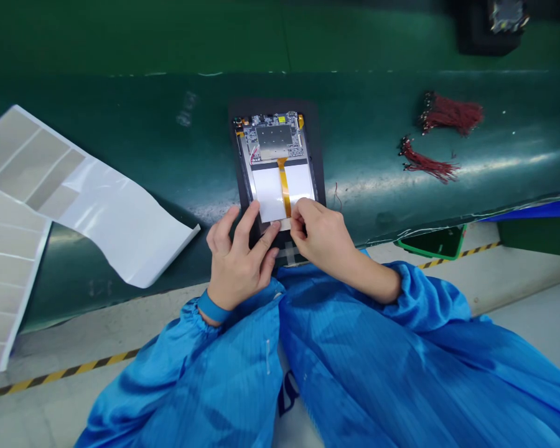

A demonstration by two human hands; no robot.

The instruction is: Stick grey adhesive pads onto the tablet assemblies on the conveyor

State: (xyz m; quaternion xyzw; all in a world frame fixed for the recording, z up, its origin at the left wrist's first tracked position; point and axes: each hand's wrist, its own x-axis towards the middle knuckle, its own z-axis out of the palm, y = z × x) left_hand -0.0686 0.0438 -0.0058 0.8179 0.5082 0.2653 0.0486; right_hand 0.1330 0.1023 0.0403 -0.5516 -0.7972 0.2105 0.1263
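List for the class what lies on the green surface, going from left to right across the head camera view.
White backing sheet with beige pads → open tablet → bundles of red wires

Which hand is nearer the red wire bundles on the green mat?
Right. The right hand sits on the open tablet's lower edge, below and left of the red wire bundles; the left hand is farther, on the tablet's opposite side.

Electronics assembly line, green conveyor belt (378, 155), blue antistatic smock (191, 379), black-and-yellow floor tape (56, 374)
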